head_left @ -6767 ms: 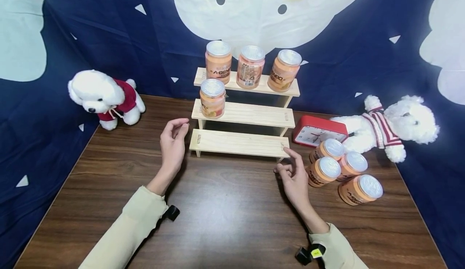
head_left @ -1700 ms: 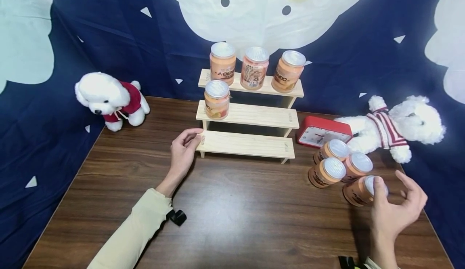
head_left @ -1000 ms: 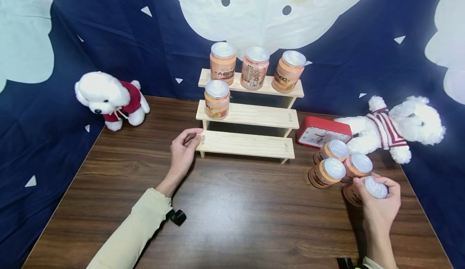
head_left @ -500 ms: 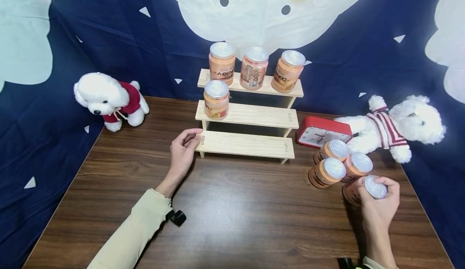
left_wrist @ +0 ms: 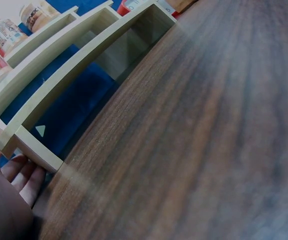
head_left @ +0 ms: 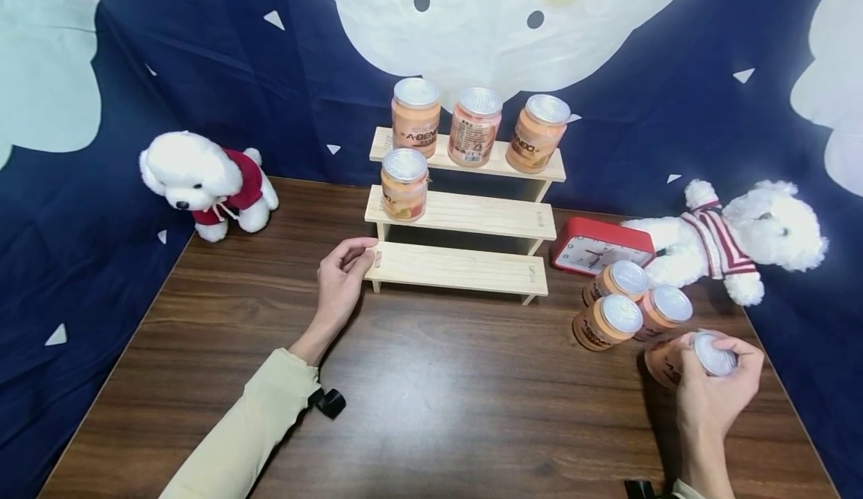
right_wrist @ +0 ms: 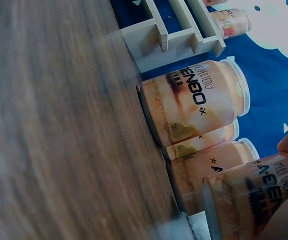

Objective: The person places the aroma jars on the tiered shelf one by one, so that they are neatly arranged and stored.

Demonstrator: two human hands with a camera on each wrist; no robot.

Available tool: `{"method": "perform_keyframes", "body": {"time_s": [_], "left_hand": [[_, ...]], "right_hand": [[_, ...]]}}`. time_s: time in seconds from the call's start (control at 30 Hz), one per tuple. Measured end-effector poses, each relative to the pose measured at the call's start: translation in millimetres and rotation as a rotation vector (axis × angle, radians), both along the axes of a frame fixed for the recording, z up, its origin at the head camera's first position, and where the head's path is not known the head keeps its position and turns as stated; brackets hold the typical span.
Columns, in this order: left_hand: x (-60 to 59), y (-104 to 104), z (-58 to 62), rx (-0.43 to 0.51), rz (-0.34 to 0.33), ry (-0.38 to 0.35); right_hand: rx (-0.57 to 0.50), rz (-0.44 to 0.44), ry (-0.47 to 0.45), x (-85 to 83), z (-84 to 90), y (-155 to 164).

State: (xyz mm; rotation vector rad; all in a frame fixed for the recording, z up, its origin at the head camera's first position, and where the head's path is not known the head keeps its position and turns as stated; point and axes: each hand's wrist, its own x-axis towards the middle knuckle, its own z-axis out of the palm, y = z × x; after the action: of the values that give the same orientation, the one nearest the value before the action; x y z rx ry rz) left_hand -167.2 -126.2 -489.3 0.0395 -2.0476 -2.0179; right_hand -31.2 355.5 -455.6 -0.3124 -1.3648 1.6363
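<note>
My right hand (head_left: 718, 388) grips an orange-labelled jar (head_left: 664, 364) with a silvery lid, thumb on one side and fingers on the other. In the right wrist view this jar (right_wrist: 251, 192) is tilted, its base showing, and seems just off the table. Three similar jars (head_left: 596, 325) stand close together beside it. My left hand (head_left: 339, 278) holds the left end of the lowest step of a three-tier wooden stand (head_left: 458, 267); the left wrist view has its fingers (left_wrist: 26, 177) behind the stand's leg. Three jars (head_left: 474, 128) stand on the top tier and one jar (head_left: 404, 186) on the middle tier's left.
A red clock (head_left: 600, 246) stands right of the stand, behind the grouped jars. One white plush dog (head_left: 192, 173) sits at the back left; another white plush toy (head_left: 721, 240) lies at the back right. A blue patterned cloth (head_left: 270, 94) hangs behind the brown wooden table (head_left: 418, 394).
My left hand has moved onto the stand's lowest step. My right hand has left the stand's right end, reached the front jar and gripped it, and the jar has shifted slightly right.
</note>
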Motion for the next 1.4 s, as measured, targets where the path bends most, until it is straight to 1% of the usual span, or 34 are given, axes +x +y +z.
{"method": "perform_keyframes", "body": {"time_s": [0.03,0.1,0.17,0.23,0.33,0.4,0.47,0.5,0.6,0.7,0.83,1.0,1.13,1.23,1.3,1.4], "left_hand": [[-0.1,0,0.5,0.001,-0.002,0.0],[-0.3,-1,1.0,0.002,0.0,-0.001],[-0.5,0,0.6,0.007,-0.003,-0.001],[-0.8,0,-0.4,0.011,-0.004,-0.002],[-0.8,0,-1.1,0.014,0.0,-0.002],[-1.2,0,-1.1,0.013,0.001,-0.002],[-1.2,1,-0.9,0.013,-0.002,0.0],[-1.4,1,-1.2,0.016,-0.004,0.002],[-1.1,1,-0.7,0.02,-0.006,0.001],[-0.6,1,0.1,0.02,0.0,-0.004],[-0.4,1,0.8,0.014,0.009,-0.013],[-1.3,2,-0.4,0.021,-0.001,-0.006],[-1.2,2,-1.2,0.034,-0.009,0.002],[-1.0,2,-1.0,0.034,-0.005,0.006],[-0.9,2,-0.9,0.031,-0.003,0.007],[-0.5,1,-0.6,0.024,0.0,0.009]], "right_hand": [[-0.01,0.005,0.022,-0.3,1.6,-1],[-0.009,0.003,0.034,-0.6,5.7,-3],[0.035,-0.015,0.049,-0.4,9.1,-5],[0.044,-0.03,0.077,0.9,13.3,-7],[0.039,-0.014,0.178,1.9,20.1,-11],[-0.002,0.008,0.235,2.8,27.7,-15],[-0.004,0.028,0.276,4.9,35.8,-18],[0.0,0.03,0.282,6.1,39.8,-20],[0.069,0.005,0.243,10.0,52.3,-24],[0.175,-0.02,0.163,13.1,63.8,-27],[0.277,0.002,0.095,16.1,78.1,-31],[0.289,0.075,0.113,19.2,95.8,-40],[0.245,0.223,0.204,17.0,107.3,-50],[0.212,0.327,0.249,12.5,112.7,-58],[0.252,0.33,0.216,8.7,115.5,-63],[0.359,0.299,0.135,1.8,117.7,-72]]}}
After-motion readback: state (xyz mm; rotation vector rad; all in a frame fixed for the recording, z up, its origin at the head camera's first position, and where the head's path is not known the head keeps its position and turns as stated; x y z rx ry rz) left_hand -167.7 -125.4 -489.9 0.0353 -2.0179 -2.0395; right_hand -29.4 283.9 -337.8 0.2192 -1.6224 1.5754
